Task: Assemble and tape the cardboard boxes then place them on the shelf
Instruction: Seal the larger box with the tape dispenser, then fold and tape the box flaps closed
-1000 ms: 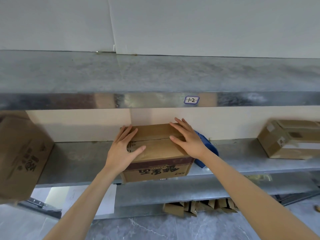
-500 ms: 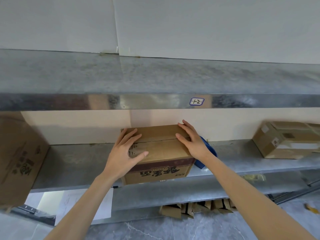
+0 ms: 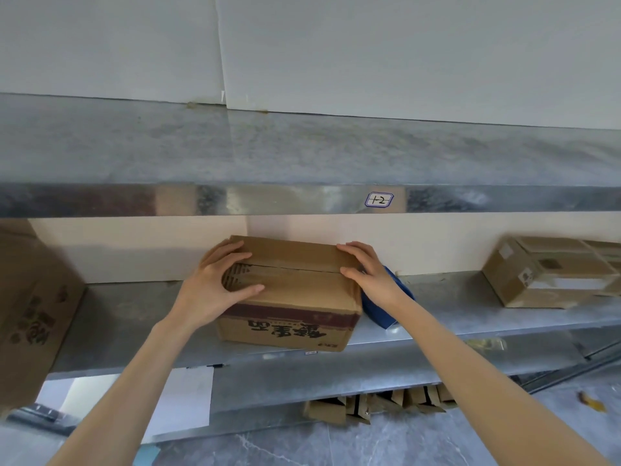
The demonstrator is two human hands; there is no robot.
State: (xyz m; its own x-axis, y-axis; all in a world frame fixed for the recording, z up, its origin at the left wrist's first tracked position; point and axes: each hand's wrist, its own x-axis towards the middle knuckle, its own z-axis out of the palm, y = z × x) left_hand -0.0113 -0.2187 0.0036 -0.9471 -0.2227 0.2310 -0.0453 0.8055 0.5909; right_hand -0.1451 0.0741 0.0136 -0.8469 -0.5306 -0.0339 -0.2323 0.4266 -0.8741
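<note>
A brown cardboard box (image 3: 295, 297) with a dark red band and red characters on its front stands on the middle metal shelf (image 3: 134, 314), close to the back wall. Its top flaps are closed and a seam runs across the top. My left hand (image 3: 218, 280) rests over the box's top left end, fingers spread across the top and thumb pointing right. My right hand (image 3: 369, 274) presses on the top right end, fingers lying over the far corner. Neither hand holds anything else.
A blue object (image 3: 386, 311) lies just right of the box, behind my right wrist. Another taped box (image 3: 551, 274) sits far right on the same shelf, and a large cardboard box (image 3: 30, 314) stands at the left. Flattened cardboard (image 3: 369, 403) lies under the lowest shelf. The upper shelf (image 3: 268, 153) overhangs.
The box has slid back on the shelf toward the wall. Both hands have shifted outward from the middle of the top to its left and right ends.
</note>
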